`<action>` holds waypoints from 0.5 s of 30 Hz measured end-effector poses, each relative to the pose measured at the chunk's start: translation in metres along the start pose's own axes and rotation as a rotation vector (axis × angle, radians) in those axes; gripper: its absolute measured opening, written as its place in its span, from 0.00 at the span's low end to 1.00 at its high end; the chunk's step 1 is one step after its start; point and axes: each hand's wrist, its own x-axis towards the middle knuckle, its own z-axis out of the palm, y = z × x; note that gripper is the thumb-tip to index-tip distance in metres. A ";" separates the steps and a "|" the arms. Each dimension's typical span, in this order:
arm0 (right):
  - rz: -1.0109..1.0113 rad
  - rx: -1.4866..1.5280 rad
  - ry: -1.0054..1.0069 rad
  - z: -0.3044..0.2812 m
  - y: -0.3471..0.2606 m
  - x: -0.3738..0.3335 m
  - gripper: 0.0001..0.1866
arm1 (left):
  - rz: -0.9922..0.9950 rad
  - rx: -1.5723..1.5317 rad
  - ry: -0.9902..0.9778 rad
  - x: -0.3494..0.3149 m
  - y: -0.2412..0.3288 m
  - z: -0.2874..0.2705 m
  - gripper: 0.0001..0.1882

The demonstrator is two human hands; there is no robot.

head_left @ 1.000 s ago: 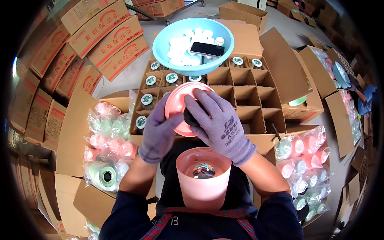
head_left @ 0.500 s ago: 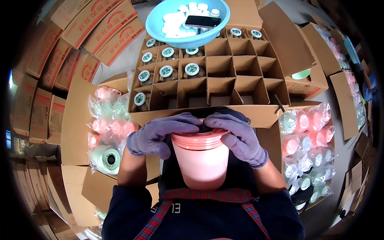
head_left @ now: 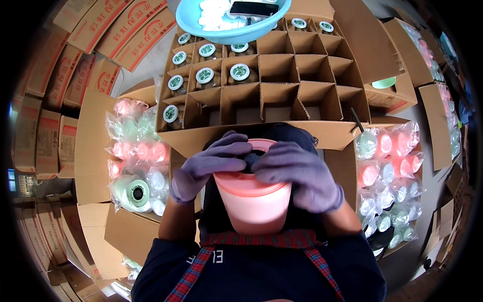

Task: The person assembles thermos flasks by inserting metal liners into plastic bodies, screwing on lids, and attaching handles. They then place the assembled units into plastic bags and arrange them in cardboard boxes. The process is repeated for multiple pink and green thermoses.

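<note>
A pink plastic tub (head_left: 254, 211) stands upright against my lap, and its pink lid (head_left: 241, 185) with a dark centre covers the top. My left hand (head_left: 214, 161), in a grey-purple glove, curls over the left of the lid, fingertips at the dark middle. From the other side my right hand (head_left: 299, 173), gloved alike, bends its fingers over the lid toward that same centre. The gloves partly hide the dark part, so its shape cannot be made out.
Ahead is a divided cardboard box (head_left: 276, 100) with several green-lidded jars (head_left: 205, 75). A blue basin (head_left: 229, 35) with white caps and a phone (head_left: 254, 8) rests on it. Bagged pink and green tubs fill cartons left (head_left: 98, 151) and right (head_left: 347, 176). Stacked cartons (head_left: 100, 25) stand far left.
Both hands have shifted inward over the lid, fingers closer to its dark centre. The right thumb has left the rim's front. The view has moved slightly, so the divided box sits higher.
</note>
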 end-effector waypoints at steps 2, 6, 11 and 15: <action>-0.045 -0.111 -0.003 0.005 -0.020 0.004 0.31 | -0.205 0.449 0.009 0.004 -0.015 -0.014 0.34; -0.011 -0.302 0.208 0.003 -0.020 0.011 0.34 | -0.183 0.785 0.271 0.012 -0.023 -0.022 0.25; 0.007 -0.276 0.094 0.017 -0.021 -0.005 0.38 | -0.477 0.562 0.216 -0.022 -0.033 -0.020 0.23; -0.084 -0.289 0.099 0.022 -0.027 0.003 0.41 | -0.392 0.738 0.471 0.003 -0.003 0.000 0.19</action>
